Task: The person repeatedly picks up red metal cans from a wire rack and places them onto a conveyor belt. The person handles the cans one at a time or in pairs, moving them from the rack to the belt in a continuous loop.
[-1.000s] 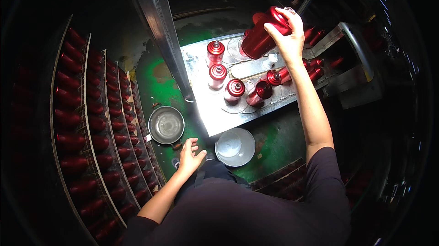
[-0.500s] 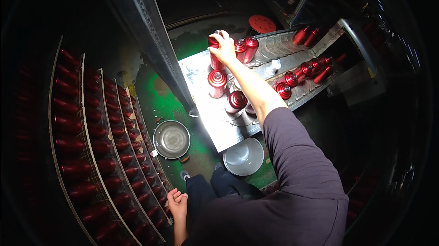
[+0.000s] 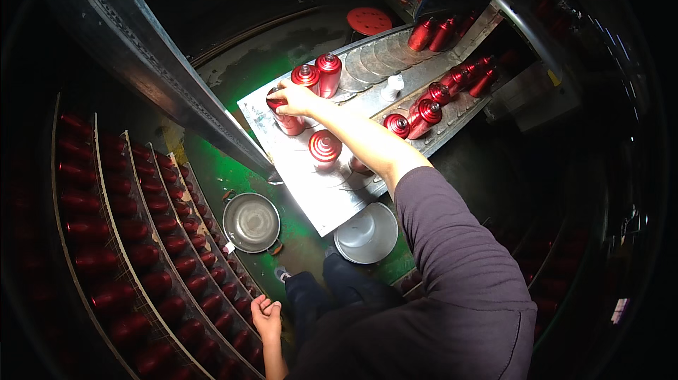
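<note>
My right hand (image 3: 295,99) reaches out over a brightly lit metal table (image 3: 300,193). Its fingers are wrapped round the upper part of a red metallic bottle (image 3: 290,124) near the table's left end. Two more red bottles stand just beyond: one bottle (image 3: 305,78) close to my fingers, the other bottle (image 3: 329,78) to its right. On the near side sits another red bottle (image 3: 325,148) with a stepped, ringed shoulder. Under my forearm a further bottle is mostly hidden. My left hand (image 3: 267,318) hangs low beside my leg, fingers loosely curled and apart, nothing visible in it.
A channel on the right holds several red bottles (image 3: 424,117) and a white bottle-shaped piece (image 3: 393,87). Racks of red bottles (image 3: 131,256) line the left. A metal post (image 3: 162,62), a pan (image 3: 251,222), a grey bucket (image 3: 367,234) and a red stool (image 3: 369,21) surround the table.
The view has shifted, so the scene sits further left. My right hand was round a red bottle at the far edge; now it grips one nearer me. My left hand stays low.
</note>
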The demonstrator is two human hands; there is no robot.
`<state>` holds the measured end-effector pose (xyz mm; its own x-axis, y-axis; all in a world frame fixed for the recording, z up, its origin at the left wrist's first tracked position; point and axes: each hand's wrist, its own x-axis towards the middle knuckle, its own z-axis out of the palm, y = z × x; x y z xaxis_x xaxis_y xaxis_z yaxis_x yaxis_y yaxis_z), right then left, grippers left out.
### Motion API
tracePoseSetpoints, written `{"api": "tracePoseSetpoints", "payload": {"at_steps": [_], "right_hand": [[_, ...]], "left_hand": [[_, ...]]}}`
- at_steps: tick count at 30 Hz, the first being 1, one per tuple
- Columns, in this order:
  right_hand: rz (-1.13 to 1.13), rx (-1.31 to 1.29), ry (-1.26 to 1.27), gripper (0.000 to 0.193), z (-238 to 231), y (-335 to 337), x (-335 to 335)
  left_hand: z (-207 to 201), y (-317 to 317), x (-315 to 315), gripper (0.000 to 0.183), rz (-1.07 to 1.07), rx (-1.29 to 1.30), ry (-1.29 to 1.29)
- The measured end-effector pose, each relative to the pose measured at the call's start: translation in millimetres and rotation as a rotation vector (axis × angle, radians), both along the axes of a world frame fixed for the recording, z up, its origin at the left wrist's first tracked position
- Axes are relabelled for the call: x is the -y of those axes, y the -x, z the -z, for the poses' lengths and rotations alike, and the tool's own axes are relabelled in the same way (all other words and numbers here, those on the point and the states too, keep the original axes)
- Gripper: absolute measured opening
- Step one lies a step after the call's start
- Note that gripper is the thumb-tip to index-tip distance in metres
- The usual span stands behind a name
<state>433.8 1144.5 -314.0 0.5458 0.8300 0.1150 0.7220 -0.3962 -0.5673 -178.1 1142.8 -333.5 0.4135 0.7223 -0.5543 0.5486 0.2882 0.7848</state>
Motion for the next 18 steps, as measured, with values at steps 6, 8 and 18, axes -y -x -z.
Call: {"api": "tracePoseSetpoints", "payload": {"at_steps": [6, 8, 18], "right_hand": [[-0.032, 0.009, 0.179, 0.058, -20, 14, -4], [-0.004, -0.027, 0.214, 0.061, -32, 25, 3], [-0.112, 0.060, 0.084, 0.057, -116, 93, 55]], "left_hand": [[-6, -28, 1, 0.048, 0.111, 0.035, -0.015], [-8, -33, 2, 0.048, 0.143, 0.043, -0.025], [-52, -56, -19, 0.045, 0.285, 0.082, -0.076]]}}
